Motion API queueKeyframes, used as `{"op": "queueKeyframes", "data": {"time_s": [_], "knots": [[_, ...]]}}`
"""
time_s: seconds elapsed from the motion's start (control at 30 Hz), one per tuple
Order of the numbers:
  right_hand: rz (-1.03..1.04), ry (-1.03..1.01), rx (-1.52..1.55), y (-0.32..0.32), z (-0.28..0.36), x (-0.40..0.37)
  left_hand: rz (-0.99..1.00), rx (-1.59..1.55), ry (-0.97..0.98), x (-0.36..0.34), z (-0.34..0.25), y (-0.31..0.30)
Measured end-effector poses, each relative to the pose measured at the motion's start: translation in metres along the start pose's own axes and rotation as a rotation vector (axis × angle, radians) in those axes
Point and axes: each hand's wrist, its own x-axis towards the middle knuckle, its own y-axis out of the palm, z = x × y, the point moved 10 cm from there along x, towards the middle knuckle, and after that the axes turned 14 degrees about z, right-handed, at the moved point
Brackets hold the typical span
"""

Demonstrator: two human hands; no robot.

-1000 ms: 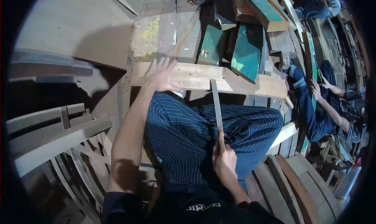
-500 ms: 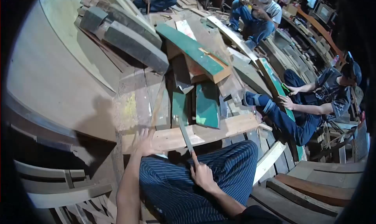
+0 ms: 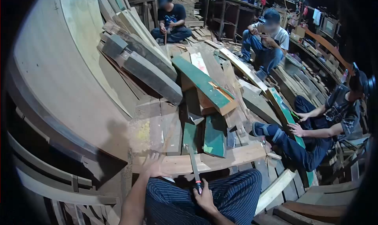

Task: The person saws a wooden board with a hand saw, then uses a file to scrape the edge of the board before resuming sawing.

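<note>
A long pale wooden plank (image 3: pixel 175 165) lies crosswise in front of my knees. My left hand (image 3: pixel 152 166) rests on its left end, fingers stretched out toward the far edge. In my right hand (image 3: pixel 204 196) is the red-and-black handle of a long flat-bladed tool (image 3: pixel 194 164), held closed just above my lap. Its narrow grey blade points away from me and crosses over the plank, the tip ending beyond the far edge. Two green-painted boards (image 3: pixel 215 135) lie just behind the plank.
A green beam (image 3: pixel 201 81) rests on a heap of boards ahead. Thick grey timbers (image 3: pixel 151 75) and a large curved panel (image 3: pixel 59 75) stand left. At right a person (image 3: pixel 334 115) holds a green-edged board (image 3: pixel 285 111). Two more people (image 3: pixel 173 22) sit farther back.
My view has tilted up, so the scene sits lower and the far people show more fully. My right hand still holds the tool; my left hand stays on the plank.
</note>
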Motion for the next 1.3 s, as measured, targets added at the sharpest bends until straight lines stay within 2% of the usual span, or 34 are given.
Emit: {"op": "queueKeyframes", "data": {"time_s": [0.03,0.1,0.17,0.33,0.43,0.47,0.57,0.6,0.7,0.83,0.93,1.03,1.17,1.3], "knots": [[0.038,0.042,0.133,0.004,-0.01,0.005,-0.005,-0.007,0.0,-0.001,0.0,-0.002],[-0.063,-0.091,0.19,0.0,-0.009,0.008,-0.01,-0.021,0.008,-0.003,-0.001,-0.004],[-0.069,-0.108,0.242,-0.003,-0.011,0.004,-0.07,-0.02,0.014,-0.003,0.003,0.0],[-0.074,-0.152,0.331,-0.015,0.023,-0.014,-0.048,-0.002,0.027,-0.001,0.002,0.0],[0.03,-0.128,0.325,-0.006,0.022,-0.007,-0.052,0.038,0.028,0.0,0.002,0.002],[0.141,-0.06,0.369,0.02,-0.012,0.006,-0.056,0.043,0.033,-0.003,-0.001,-0.001],[0.255,-0.041,0.356,0.047,-0.042,0.017,-0.068,0.036,0.052,0.002,0.003,0.001],[0.203,-0.143,0.359,0.04,-0.028,0.016,-0.093,0.022,0.068,0.003,0.004,0.003],[0.405,0.087,0.666,0.052,-0.035,0.008,-0.167,0.033,0.109,0.003,0.006,0.006],[0.322,0.075,0.473,0.053,-0.042,0.011,-0.177,-0.008,0.142,0.005,0.007,0.007],[0.238,-0.024,0.319,0.042,-0.033,0.01,-0.153,0.031,0.129,0.004,0.002,0.001],[0.308,0.047,0.387,0.051,-0.042,0.011,-0.149,0.052,0.119,0.003,0.001,0.001],[0.287,0.0,0.445,0.055,-0.048,0.014,-0.138,0.051,0.109,0.006,0.003,0.003],[0.269,-0.025,0.514,0.044,-0.031,0.007,-0.207,-0.013,0.193,0.009,0.008,0.01]]}}
